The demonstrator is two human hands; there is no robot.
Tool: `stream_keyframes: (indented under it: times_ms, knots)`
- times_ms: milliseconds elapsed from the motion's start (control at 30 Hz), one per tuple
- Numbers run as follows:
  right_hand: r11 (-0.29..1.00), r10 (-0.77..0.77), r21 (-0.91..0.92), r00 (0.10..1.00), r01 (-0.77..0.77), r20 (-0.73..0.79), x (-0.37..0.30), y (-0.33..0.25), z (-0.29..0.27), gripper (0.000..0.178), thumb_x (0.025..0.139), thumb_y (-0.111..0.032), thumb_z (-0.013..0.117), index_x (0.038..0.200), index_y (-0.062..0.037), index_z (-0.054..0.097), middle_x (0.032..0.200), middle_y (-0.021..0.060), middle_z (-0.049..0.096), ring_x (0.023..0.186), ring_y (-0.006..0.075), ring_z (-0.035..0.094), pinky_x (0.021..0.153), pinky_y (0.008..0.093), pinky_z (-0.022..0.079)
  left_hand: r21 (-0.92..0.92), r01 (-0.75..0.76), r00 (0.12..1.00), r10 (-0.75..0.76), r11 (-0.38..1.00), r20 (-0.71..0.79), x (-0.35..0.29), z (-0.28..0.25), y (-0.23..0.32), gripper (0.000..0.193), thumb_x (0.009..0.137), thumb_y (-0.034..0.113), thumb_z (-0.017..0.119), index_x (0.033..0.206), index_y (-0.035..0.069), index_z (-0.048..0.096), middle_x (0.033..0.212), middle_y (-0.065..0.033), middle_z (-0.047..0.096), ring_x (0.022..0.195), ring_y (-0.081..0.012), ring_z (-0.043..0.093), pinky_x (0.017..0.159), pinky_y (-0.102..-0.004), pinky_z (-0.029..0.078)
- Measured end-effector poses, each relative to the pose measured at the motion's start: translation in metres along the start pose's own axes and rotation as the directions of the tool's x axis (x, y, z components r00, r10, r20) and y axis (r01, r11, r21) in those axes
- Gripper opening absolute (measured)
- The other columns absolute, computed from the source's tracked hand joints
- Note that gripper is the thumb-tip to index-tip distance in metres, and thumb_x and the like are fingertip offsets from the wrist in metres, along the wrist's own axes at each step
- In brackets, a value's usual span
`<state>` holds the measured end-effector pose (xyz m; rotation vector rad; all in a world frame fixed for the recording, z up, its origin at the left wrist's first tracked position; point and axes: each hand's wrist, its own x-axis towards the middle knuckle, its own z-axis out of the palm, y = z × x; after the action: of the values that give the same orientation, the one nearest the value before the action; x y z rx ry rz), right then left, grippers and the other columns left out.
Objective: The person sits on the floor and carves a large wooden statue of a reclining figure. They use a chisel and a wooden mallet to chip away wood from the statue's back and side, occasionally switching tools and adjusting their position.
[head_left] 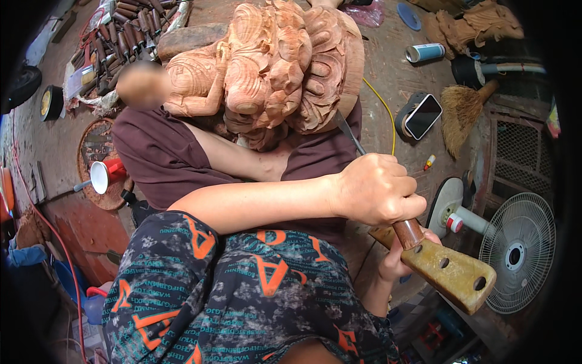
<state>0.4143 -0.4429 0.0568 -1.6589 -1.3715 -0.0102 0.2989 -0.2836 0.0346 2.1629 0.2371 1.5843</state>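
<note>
A reddish carved wooden figure (267, 67) lies on its side across maroon cloth (157, 151) over my lap, its head end at left and its petalled base at right. My left hand (379, 188) is closed in a fist around a chisel (407, 233) with a brown wooden handle. The chisel's narrow metal blade slants up and left, its tip at the edge of the carved base. Below it, my right hand (394, 262) grips a flat yellowish mallet (451, 270) with several dark holes. The mallet meets the butt of the handle; part of my right hand is hidden behind it.
Many carving tools (124, 36) lie heaped at upper left. A red-and-white cup (106, 176) stands at left. On the right are a phone (423, 116), a straw brush (461, 115), a spray can (425, 53), another carving (479, 24) and a fan (515, 255). A yellow cord (391, 115) runs nearby.
</note>
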Motion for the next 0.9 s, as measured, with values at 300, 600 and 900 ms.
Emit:
stream_keyframes:
  times_ms: [300, 600, 900]
  knots:
    - [0.998, -0.055, -0.018, 0.998, 0.055, 0.006, 0.007, -0.009, 0.0, 0.037, 0.081, -0.011, 0.054, 0.111, -0.0035, 0.034, 0.082, 0.0128, 0.049, 0.066, 0.0199, 0.05, 0.061, 0.0317, 0.044, -0.006, 0.015, 0.999, -0.014, 1.0, 0.031, 0.002, -0.003, 0.001, 0.022, 0.064, 0.029, 0.063, 0.062, 0.014, 0.046, 0.055, 0.0007, 0.045, 0.05, -0.0179, 0.053, 0.044, -0.0319, 0.041]
    - [0.997, -0.073, -0.021, 0.997, 0.073, 0.008, 0.005, -0.007, 0.0, 0.039, 0.081, -0.013, 0.057, 0.111, -0.0032, 0.034, 0.081, 0.0133, 0.049, 0.065, 0.02, 0.051, 0.061, 0.0324, 0.045, 0.012, -0.001, 1.0, 0.001, 1.0, -0.005, 0.001, 0.001, 0.0, 0.025, 0.061, 0.034, 0.062, 0.066, 0.015, 0.047, 0.057, 0.0023, 0.038, 0.049, -0.0142, 0.048, 0.043, -0.029, 0.034]
    - [0.999, -0.028, 0.011, 0.988, 0.03, -0.151, -0.011, 0.017, 0.001, 0.028, 0.081, -0.009, 0.06, 0.104, -0.0029, 0.046, 0.093, 0.0129, 0.052, 0.08, 0.0261, 0.055, 0.07, 0.0364, 0.044, 0.04, -0.001, 1.0, 0.001, 0.999, 0.018, 0.004, 0.005, -0.004, 0.027, 0.059, 0.032, 0.064, 0.064, 0.015, 0.044, 0.055, 0.0022, 0.037, 0.045, -0.0154, 0.046, 0.041, -0.0305, 0.034]
